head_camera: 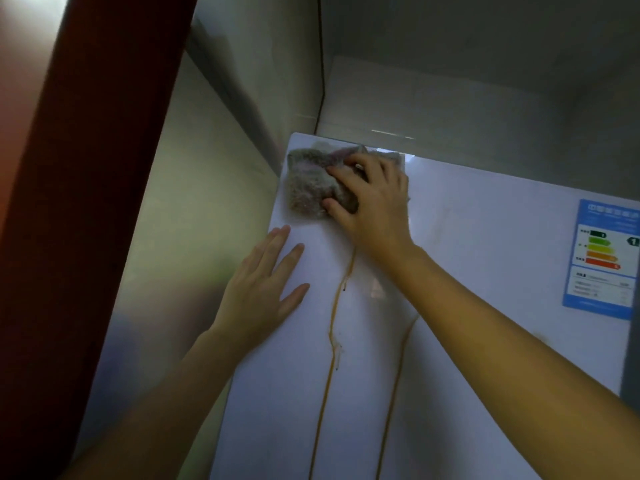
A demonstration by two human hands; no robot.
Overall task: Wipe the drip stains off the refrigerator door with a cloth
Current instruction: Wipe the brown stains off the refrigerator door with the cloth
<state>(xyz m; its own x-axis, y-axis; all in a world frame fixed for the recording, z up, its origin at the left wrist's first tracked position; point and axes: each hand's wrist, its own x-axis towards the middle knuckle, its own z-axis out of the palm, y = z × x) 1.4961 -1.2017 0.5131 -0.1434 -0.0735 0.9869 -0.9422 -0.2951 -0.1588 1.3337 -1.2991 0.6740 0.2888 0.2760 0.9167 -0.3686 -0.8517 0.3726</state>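
The white refrigerator door (485, 244) fills the lower right of the head view. My right hand (370, 199) presses a crumpled grey-brown cloth (308, 181) against the door's top left corner, fingers spread over the cloth. Two thin orange-brown drip stains run down the door: one (330, 341) starts just below my right wrist, the other (398, 368) emerges from under my right forearm. My left hand (266, 285) lies flat and empty on the door's left edge, below the cloth.
A blue energy-rating sticker (602, 258) sits at the door's right side. A dark red-brown door or frame (79, 202) stands close on the left. A pale wall (194, 209) and tiled corner (450, 98) lie beyond the refrigerator's top.
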